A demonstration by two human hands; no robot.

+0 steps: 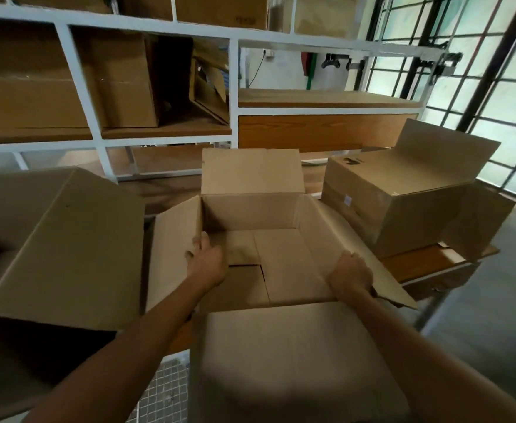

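Observation:
An open cardboard box [281,209] sits in front of me with all its top flaps spread outward and nothing inside. My left hand [205,259] grips the box's left wall at the rim, thumb outside on the left flap, fingers inside. My right hand [350,275] grips the right wall at the rim, where the right flap folds out. The near flap hangs down toward me, between my forearms.
A large cardboard box [61,248] lies to the left. A closed-looking box with a raised flap [403,193] sits on a wooden table [427,264] at right. White shelving [232,96] with more boxes stands behind. Barred windows are at far right.

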